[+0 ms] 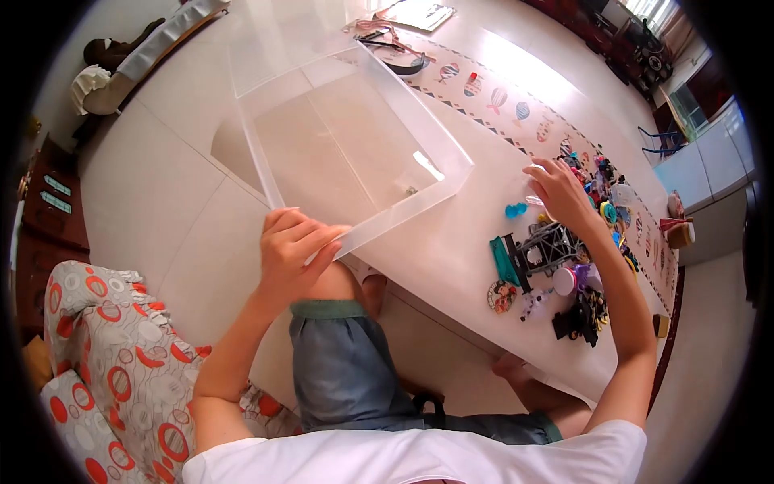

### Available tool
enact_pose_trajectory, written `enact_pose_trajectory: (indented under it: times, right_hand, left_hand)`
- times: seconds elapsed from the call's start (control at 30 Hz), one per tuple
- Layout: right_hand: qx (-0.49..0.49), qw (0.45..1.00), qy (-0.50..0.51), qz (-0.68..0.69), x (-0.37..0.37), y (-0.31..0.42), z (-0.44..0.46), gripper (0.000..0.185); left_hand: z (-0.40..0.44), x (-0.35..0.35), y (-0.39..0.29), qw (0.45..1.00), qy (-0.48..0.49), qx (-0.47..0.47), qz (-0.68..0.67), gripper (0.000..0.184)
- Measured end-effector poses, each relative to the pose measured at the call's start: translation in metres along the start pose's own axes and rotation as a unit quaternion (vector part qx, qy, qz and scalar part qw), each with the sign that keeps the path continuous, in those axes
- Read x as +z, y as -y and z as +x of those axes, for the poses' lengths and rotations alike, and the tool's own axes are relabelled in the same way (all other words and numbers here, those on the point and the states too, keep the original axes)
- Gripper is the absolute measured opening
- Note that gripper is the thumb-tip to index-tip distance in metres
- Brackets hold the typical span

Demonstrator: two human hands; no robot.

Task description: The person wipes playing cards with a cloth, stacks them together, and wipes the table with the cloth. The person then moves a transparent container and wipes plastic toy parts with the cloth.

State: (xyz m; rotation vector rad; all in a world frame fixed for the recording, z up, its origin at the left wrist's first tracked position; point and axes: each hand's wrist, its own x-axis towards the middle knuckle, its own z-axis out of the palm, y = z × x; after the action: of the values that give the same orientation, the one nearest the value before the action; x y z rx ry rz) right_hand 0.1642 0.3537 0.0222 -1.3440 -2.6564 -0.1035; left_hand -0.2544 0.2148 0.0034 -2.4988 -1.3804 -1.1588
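My left hand [297, 248] is closed on the near corner of a large clear plastic box [415, 211], held tilted over the table's left edge. Through its transparent base the floor and table show, and a tiny bit of something lies near its right corner. My right hand [562, 194] hovers over the toy pile with fingers curved and apart; a small whitish spot at its fingertips is too small to name. Below it lie a blue piece [516, 210], a grey toy frame [550, 247], a teal piece [504, 260] and a purple-and-white toy [566, 280].
The long white table [451, 250] carries a fish-patterned runner [500, 98], with straps [395, 48] at its far end. Black toy parts [582, 319] and a round picture disc [501, 297] sit near the front edge. A patterned sofa [121, 379] stands at left.
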Motion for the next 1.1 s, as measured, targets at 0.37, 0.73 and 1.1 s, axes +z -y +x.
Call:
enact_pose_trajectory:
  times: [0.37,0.73,1.1]
  right_hand:
    - [0.064,0.992,-0.102,0.026,-0.098,0.126,-0.190,0.019]
    - [0.358,0.925,-0.120,-0.031,-0.101,0.119,-0.405,0.016]
    - [0.555,0.813,-0.093,-0.152,-0.009,-0.005,-0.480,0.034]
  left_hand:
    - [0.037,0.070,-0.065,0.991,0.020,-0.047,0.126,0.029]
    - [0.051,0.077,-0.118,0.993,-0.101,0.023,0.057,0.053]
    - [0.066,0.191,-0.277,0.947,0.126,0.262,-0.137,0.042]
